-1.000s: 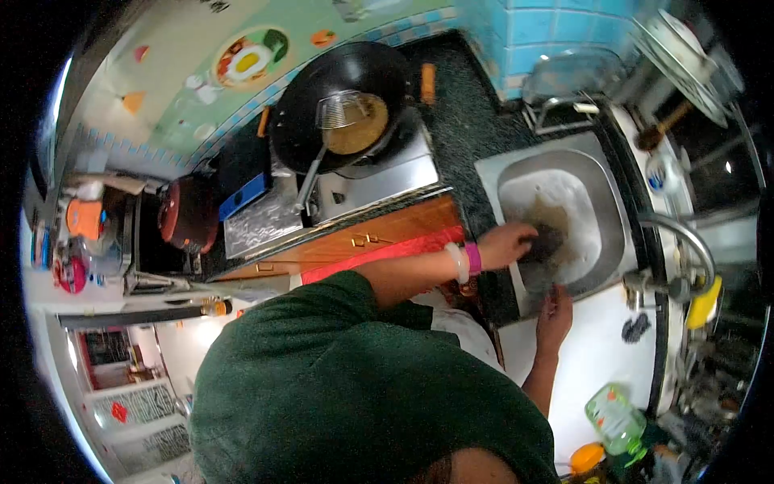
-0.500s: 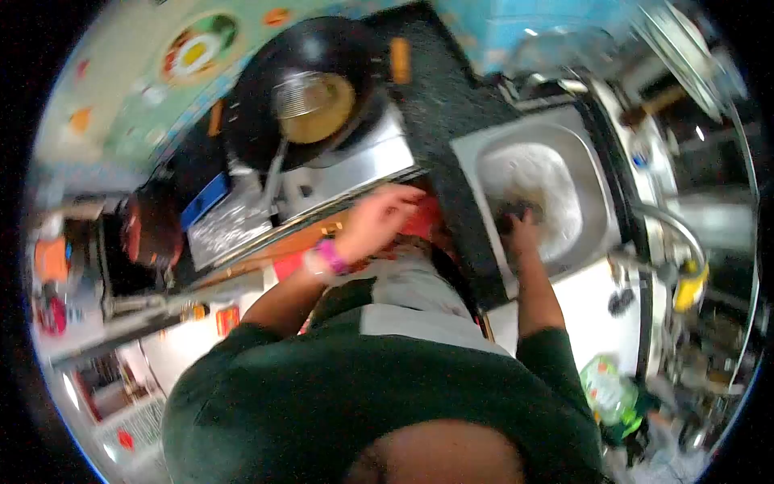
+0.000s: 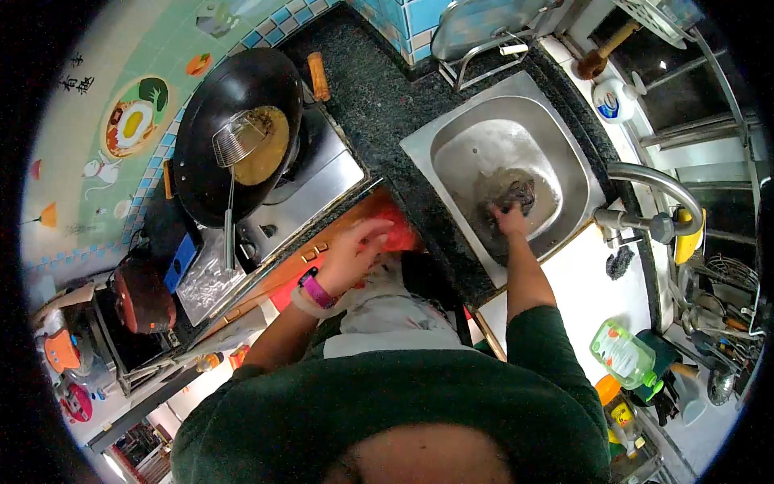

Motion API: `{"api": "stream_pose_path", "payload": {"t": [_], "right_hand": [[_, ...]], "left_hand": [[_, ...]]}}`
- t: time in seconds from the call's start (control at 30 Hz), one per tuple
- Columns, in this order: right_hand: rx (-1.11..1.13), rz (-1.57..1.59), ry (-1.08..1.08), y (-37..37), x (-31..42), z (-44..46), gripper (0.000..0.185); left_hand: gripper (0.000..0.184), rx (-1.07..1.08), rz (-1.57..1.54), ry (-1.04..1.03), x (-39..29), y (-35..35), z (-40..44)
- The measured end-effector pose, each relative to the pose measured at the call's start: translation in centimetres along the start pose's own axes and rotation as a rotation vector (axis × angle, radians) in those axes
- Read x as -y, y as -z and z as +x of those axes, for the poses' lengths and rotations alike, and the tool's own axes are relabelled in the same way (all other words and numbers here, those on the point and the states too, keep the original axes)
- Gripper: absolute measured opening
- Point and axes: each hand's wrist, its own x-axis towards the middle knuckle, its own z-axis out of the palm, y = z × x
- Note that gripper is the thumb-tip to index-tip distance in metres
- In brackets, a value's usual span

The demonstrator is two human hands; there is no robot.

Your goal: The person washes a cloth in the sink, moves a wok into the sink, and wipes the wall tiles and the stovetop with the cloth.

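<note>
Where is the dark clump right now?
In the head view, right of centre: the dark clump is inside the steel sink, against the right hand.

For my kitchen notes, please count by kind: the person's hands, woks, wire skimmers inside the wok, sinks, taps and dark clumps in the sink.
Hands: 2, left hand and right hand
Wok: 1
Wire skimmer: 1
Sink: 1
Tap: 1
Dark clump: 1
Total: 7
</note>
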Motion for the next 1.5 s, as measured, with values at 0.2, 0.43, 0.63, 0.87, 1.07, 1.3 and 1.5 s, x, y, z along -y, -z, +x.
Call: {"api": "stream_pose_path", "payload": {"t": [0.2, 0.43, 0.63, 0.87, 1.07, 1.3, 1.5], "right_hand": [[0.066, 0.042, 0.135, 4.0, 0.1, 1.0, 0.060], [0.125, 0.038, 0.193, 1.9, 0.9, 2.0, 0.058], [-0.424, 0.301, -0.152, 2.3, 0.9, 0.6, 0.055], [-0.249, 0.311, 0.173, 1.7, -2.4, 1.2, 0.051], [-0.204, 0.263, 0.039, 1.7, 0.6, 0.3, 0.052], [-0.191, -0.092, 0.509, 1.1, -0.6, 0.7, 0.043], [-0.403, 0.489, 0.053, 1.4, -2.6, 1.4, 0.050]], "left_hand": [[0.025, 0.060, 0.089, -0.132, -0.5, -1.2, 2.2], [0.025, 0.182, -0.153, -0.040, 1.0, -5.4, 6.5], [0.034, 0.283, -0.282, -0.012, 4.1, -12.0, 11.8], [0.068, 0.286, -0.493, 0.392, 4.2, -19.9, 18.8], [0.066, 0.274, -0.548, 0.435, 10.7, -28.8, 24.5], [0.048, 0.402, -0.620, 0.512, 11.2, -30.3, 25.6], [0.055, 0.416, -0.395, 0.595, 13.7, -31.1, 27.1]]}}
